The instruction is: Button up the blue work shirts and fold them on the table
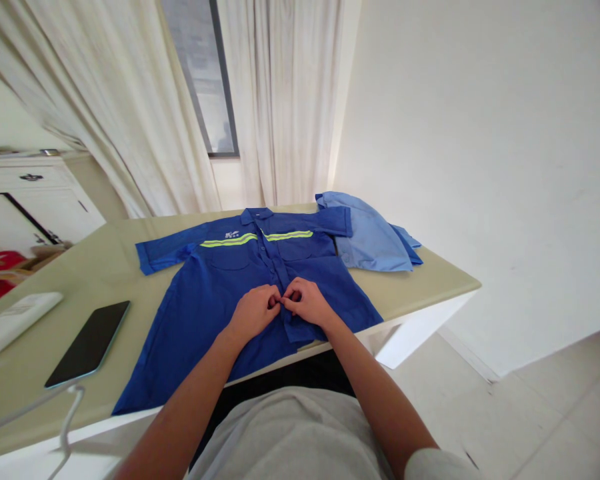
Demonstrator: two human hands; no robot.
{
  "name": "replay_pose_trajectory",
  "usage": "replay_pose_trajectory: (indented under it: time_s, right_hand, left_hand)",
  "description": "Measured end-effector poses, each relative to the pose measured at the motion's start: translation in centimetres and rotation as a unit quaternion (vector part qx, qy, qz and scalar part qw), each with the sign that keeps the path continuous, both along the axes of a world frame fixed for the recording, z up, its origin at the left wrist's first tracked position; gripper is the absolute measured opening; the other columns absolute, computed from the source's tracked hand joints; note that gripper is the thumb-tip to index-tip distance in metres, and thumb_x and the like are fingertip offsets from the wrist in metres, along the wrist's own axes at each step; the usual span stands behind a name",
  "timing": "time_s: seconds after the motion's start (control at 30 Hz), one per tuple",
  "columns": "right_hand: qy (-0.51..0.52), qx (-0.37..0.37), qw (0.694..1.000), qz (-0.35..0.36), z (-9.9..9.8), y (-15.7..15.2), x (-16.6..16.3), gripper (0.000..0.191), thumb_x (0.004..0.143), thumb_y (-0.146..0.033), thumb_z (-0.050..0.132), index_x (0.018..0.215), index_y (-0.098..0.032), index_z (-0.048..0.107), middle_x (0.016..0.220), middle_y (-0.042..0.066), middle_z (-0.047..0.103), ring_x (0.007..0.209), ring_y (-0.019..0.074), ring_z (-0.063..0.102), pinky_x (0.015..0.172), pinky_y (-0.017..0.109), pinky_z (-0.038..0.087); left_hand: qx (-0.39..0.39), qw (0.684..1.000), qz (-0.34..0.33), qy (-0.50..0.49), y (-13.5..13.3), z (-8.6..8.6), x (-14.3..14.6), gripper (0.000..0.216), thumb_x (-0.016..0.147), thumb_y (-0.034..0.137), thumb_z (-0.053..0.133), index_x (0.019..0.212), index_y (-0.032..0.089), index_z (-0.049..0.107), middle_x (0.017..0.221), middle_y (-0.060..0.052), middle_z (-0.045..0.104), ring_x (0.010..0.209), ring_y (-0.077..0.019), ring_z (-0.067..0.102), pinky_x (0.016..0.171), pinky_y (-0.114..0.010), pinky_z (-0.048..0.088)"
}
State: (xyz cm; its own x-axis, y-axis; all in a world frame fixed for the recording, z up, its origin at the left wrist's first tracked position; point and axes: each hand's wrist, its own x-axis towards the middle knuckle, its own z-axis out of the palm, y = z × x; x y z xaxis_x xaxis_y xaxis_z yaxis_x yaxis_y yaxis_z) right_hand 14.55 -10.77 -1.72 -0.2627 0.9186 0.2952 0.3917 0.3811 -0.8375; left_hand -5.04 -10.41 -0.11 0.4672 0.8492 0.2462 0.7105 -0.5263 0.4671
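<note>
Pale curtains [290,93] hang behind the table [430,283], with a plain white wall [470,133] off to the right; on the tabletop a blue shirt [200,307] lies spread out front side up, its long axis running roughly from twelve o'clock at the collar [256,215] down to six at the hem by the near edge. The left hand [255,308] and the right hand [306,299] meet over the lower part of the shirt's front strip [279,267]; each has thumb and forefinger pinched together on the cloth there, the two sets of fingertips touching or nearly so, and whatever small piece sits between them is too small to tell. The left hand comes in from seven o'clock, the right from five, and neither is clearly nearer; from their meeting point the strip runs up toward half past eleven, and its short remaining length runs down between five and six. A light blue garment [375,230] lies between one and two o'clock, partly under the shirt's sleeve end; a phone [87,343] lies well apart between eight and nine, with a white oblong item [17,323] beyond it at nine.
</note>
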Motion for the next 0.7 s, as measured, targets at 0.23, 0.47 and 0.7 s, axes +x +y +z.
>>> replay_pose_trajectory:
  time_s: [0.23, 0.47, 0.7]
  right_hand:
    - [-0.011, -0.009, 1.000, -0.002, 0.3, 0.0, 0.0, 0.007, 0.080, -0.010, 0.075, 0.078, -0.017, 0.073, 0.091, 0.000, 0.066, 0.053, 0.0056, 0.061, 0.053, 0.019, 0.047]
    - [-0.012, -0.007, 1.000, -0.006, 0.0, 0.1, 0.1, 0.005, 0.084, -0.014, 0.074, 0.080, -0.018, 0.074, 0.094, 0.002, 0.066, 0.056, 0.0066, 0.061, 0.054, 0.020, 0.048]
    - [-0.015, 0.007, 1.000, -0.016, -0.3, 0.2, 0.0, 0.009, 0.080, -0.009, 0.074, 0.081, -0.017, 0.075, 0.090, 0.000, 0.065, 0.059, 0.0070, 0.060, 0.058, 0.020, 0.047]
  left_hand:
    - [-0.042, 0.998, -0.006, -0.040, 0.1, 0.5, -0.4, 0.015, 0.089, 0.026, 0.061, 0.081, 0.021, 0.072, 0.081, -0.002, 0.070, 0.073, -0.0169, 0.062, 0.068, -0.029, 0.043]
    - [-0.044, 0.998, -0.023, -0.034, 0.6, -0.1, -0.6, 0.011, 0.085, 0.018, 0.061, 0.087, 0.020, 0.072, 0.084, -0.003, 0.070, 0.077, -0.0178, 0.063, 0.074, -0.030, 0.046]
    - [-0.022, 0.999, -0.025, -0.023, 0.5, -0.6, -0.6, 0.020, 0.078, 0.017, 0.065, 0.098, 0.022, 0.068, 0.094, -0.003, 0.068, 0.089, -0.0210, 0.063, 0.082, -0.034, 0.048]
